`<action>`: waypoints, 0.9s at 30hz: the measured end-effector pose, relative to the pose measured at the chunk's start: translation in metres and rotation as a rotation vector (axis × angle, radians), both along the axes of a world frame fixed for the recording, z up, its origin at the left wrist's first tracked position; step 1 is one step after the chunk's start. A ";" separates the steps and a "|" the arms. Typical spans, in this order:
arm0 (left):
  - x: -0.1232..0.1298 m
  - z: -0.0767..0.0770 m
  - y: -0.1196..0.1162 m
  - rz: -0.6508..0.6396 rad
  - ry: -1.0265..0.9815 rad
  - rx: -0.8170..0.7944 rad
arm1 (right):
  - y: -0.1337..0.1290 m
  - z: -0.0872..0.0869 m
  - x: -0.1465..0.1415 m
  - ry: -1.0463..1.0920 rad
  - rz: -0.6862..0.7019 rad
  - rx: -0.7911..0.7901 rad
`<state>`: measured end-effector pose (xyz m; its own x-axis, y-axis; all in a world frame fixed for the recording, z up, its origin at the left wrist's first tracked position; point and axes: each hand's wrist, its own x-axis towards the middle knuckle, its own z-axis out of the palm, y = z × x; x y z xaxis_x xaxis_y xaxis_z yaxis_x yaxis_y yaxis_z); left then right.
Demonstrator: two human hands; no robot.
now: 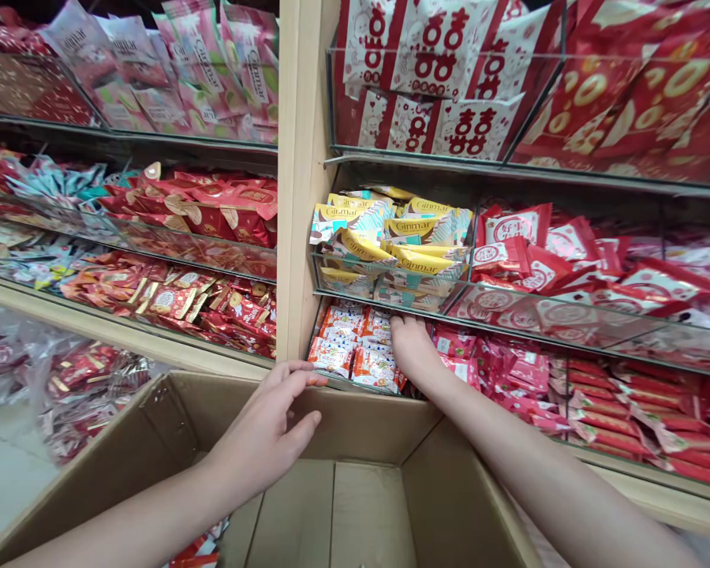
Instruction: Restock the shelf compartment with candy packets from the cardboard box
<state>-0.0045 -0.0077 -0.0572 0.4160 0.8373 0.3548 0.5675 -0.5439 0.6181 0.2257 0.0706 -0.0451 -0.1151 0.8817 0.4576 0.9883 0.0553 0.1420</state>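
My right hand reaches into the lowest compartment of the right shelf, at the right side of the orange-and-white packets; its fingertips are hidden under the shelf above. Over the far edge of the cardboard box, my left hand hovers with thumb and fingers apart and nothing in it, close to the front of those packets. Inside the box, red packets lie at the bottom left, partly hidden by my left forearm.
Yellow packets fill the compartment above my right hand. Pink packets lie to its right. A wooden upright divides the shelves. Clear plastic bags of red packets rest on the floor at the left.
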 end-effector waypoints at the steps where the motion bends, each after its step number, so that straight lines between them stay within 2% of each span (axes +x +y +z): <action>1: 0.000 0.000 0.000 0.004 0.018 0.013 | 0.000 0.002 -0.001 -0.012 -0.001 -0.009; 8: 0.002 -0.004 0.001 0.012 0.099 0.142 | -0.001 0.011 -0.002 -0.050 -0.026 -0.057; 17: 0.001 -0.005 -0.001 -0.013 0.131 0.189 | 0.006 0.008 0.001 -0.095 0.053 -0.118; 21: 0.005 0.002 -0.012 -0.197 0.171 0.273 | 0.003 0.008 0.003 -0.085 0.071 -0.101; 24: 0.008 0.003 -0.024 -0.421 0.317 0.283 | -0.016 0.008 0.001 -0.100 0.144 -0.018; 26: 0.008 -0.008 -0.030 -0.538 0.470 0.190 | -0.041 0.008 -0.006 -0.110 0.276 0.075; 27: 0.007 -0.019 -0.032 -0.544 0.532 0.124 | -0.055 0.008 -0.012 -0.112 0.371 0.104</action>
